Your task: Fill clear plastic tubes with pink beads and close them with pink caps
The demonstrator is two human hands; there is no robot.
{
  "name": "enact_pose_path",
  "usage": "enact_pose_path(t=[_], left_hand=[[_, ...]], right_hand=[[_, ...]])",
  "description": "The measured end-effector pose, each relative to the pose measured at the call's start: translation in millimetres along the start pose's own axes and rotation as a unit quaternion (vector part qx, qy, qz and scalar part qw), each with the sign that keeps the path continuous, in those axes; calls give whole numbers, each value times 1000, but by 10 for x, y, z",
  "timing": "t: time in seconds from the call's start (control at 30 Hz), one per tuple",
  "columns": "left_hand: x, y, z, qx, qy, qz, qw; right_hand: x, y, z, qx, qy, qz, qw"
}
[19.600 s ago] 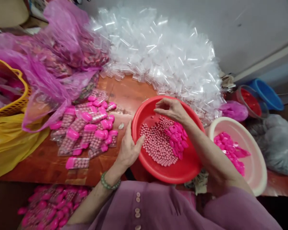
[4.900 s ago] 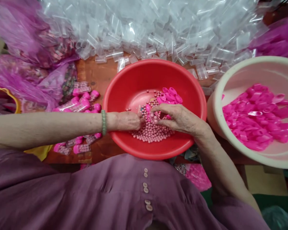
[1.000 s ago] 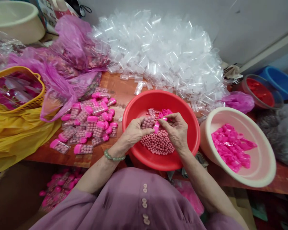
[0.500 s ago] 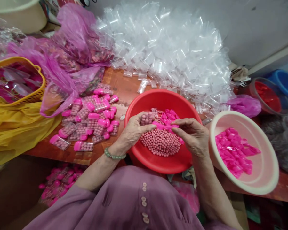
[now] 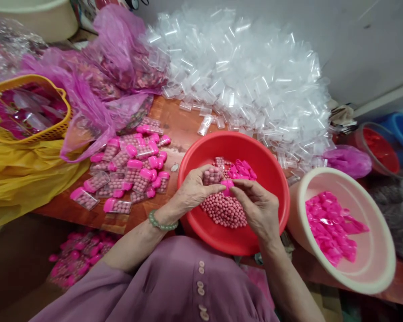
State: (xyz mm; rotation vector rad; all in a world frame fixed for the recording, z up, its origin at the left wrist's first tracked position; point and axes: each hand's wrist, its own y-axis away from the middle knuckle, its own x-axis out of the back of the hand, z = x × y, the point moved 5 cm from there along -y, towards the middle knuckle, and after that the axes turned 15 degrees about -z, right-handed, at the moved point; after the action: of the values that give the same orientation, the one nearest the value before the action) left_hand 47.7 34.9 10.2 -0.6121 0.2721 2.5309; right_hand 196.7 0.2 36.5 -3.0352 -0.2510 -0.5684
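Note:
Over a red basin point(image 5: 201, 150), my left hand point(image 5: 193, 190) is closed on a small clear bottle point(image 5: 212, 175) filled with pink beads. At the bottle's right end sits a bright pink cap point(image 5: 227, 187), pinched between the thumb and fingers of my right hand point(image 5: 257, 205). Whether the cap is fully seated I cannot tell. Below the hands lies a heap of loose pink beads point(image 5: 223, 212). More pink caps point(image 5: 243, 169) rest at the back of the basin, beside another bead-filled bottle point(image 5: 219, 161).
Filled, capped bottles point(image 5: 121, 167) lie in a pile to the left. Behind the basin rises a heap of clear empty bottles point(image 5: 242, 67). A cream basin point(image 5: 378, 250) with pink caps stands at right. A yellow basket point(image 5: 65, 114) and purple plastic bags point(image 5: 117, 40) occupy the far left.
My right hand has moved left, bringing a pink cap against the end of the bottle in my left hand. The whole view has shifted slightly.

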Motion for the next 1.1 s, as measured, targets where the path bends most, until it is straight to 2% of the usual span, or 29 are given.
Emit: enact_pose_path(t=[0.13, 0.23, 0.4, 0.53, 0.73, 0.83, 1.0, 1.1], left_hand=[[-1, -21, -17, -7, 9, -12, 1000], [-5, -26, -30, -2, 20, -29, 999], [-71, -23, -103, 54, 92, -125, 986], [-90, -9, -131, 83, 65, -172, 979], [-82, -7, -124, 80, 19, -177, 981], [-85, -5, -128, 86, 14, -177, 980], [-69, -1, -132, 99, 46, -145, 983], [-67, 1, -137, 98, 66, -140, 983]], right_hand=[[-50, 59, -44, 57, 76, 22, 995], [12, -5, -42, 72, 65, -12, 995], [258, -225, -94, 87, 2, -27, 996], [209, -379, -226, 132, 33, -95, 986], [108, -435, -324, 176, 125, -162, 963], [177, -401, -377, 186, 188, -178, 948], [355, -351, -444, 164, 276, -205, 925], [412, -355, -432, 159, 254, -176, 937]])
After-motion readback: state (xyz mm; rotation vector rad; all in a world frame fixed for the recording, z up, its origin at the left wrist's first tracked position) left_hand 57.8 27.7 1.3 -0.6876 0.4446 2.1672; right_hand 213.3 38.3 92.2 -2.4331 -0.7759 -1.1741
